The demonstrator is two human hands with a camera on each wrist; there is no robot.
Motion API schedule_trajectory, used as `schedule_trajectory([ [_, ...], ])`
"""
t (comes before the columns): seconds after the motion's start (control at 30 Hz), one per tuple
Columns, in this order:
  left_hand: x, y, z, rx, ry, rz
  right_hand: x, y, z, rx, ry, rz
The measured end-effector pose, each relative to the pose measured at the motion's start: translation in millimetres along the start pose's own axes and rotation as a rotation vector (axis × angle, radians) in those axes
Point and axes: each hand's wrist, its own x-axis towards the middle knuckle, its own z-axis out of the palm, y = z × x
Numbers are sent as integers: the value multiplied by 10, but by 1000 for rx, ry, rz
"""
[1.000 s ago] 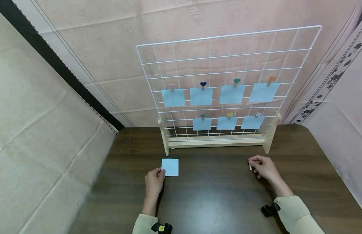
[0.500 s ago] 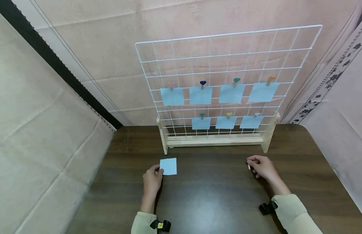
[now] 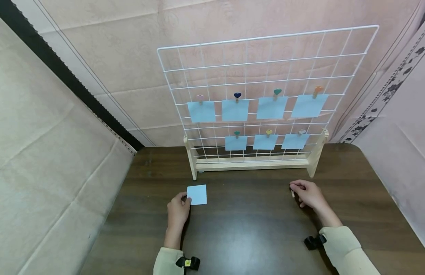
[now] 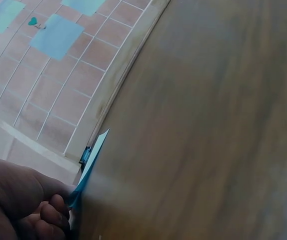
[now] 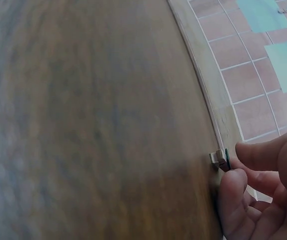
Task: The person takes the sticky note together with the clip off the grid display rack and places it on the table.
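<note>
In the head view my left hand (image 3: 178, 212) pinches the left edge of a square light blue paper note (image 3: 197, 194) between thumb and fingers. The left wrist view shows that note (image 4: 91, 165) edge-on and slightly bent. Farther right, my right hand (image 3: 308, 194) holds a small wooden clothespin (image 5: 217, 159) at the fingertips. A dark green edge shows on the clothespin by the thumb; the rest of it is hidden by the fingers. Both hands are in front of a white wire grid rack (image 3: 251, 165) with a pale wooden base.
Blue notes hang on the grid in two rows under heart-topped clips, such as the upper-left note (image 3: 202, 112) and the lower-right note (image 3: 295, 141). The brown wooden table (image 3: 247, 214) lies beneath. Light cloth (image 3: 61, 152) walls surround it.
The head view has shifted slightly. Both hands keep their hold on the note and the clothespin, nearly still relative to the rack.
</note>
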Motion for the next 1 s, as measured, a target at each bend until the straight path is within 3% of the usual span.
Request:
schedule_trajectory([
  [0.43, 5, -40, -21, 35, -11, 26, -9, 21, 12, 12, 8, 20],
  [0.77, 12, -34, -81, -7, -15, -11, 16, -16, -1, 33, -5, 18],
  [1.0, -46, -58, -58, -67, 26, 5, -12, 3, -34, 85, -12, 22],
])
